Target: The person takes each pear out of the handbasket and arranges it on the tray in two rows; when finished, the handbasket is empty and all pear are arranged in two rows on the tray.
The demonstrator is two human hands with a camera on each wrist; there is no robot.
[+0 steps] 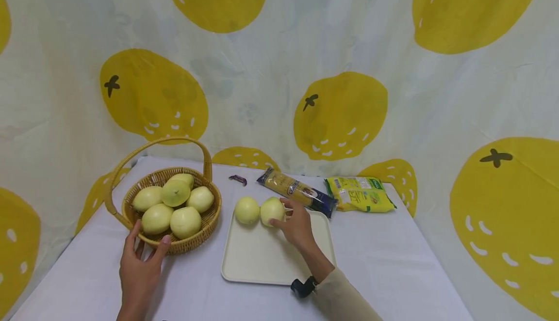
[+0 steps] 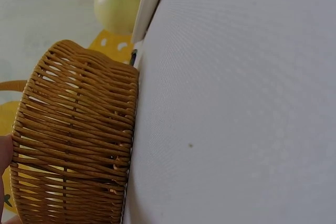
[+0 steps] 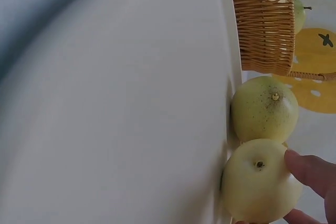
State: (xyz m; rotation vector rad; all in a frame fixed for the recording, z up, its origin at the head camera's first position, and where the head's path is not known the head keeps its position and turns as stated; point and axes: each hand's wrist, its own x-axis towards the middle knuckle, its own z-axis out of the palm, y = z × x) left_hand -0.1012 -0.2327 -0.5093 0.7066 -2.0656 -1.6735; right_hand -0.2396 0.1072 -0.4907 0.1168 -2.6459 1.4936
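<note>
At the far end of a cream tray [image 1: 257, 263], my right hand [image 1: 299, 226] curls its fingers and thumb round a pale green round fruit [image 1: 271, 211]. A second such fruit [image 1: 247, 210] touches it on the left. In the right wrist view, the gripped fruit [image 3: 260, 182] sits beside the other fruit [image 3: 264, 109]. My left hand [image 1: 140, 272] touches the near rim of a wicker basket [image 1: 192, 244] with thumb and fingers spread. Several pale fruits [image 1: 186, 222] lie in the basket. The left wrist view shows the basket's side [image 2: 73, 135] standing on the cloth.
Behind the tray lies a pasta packet [image 1: 297, 190], overlapping its far right corner. Farther right is a yellow-green packet [image 1: 360, 195]. A small dark wrapper [image 1: 238, 180] lies between basket and pasta. The basket's tall handle [image 1: 174, 139] arches over it. A patterned curtain hangs behind the table.
</note>
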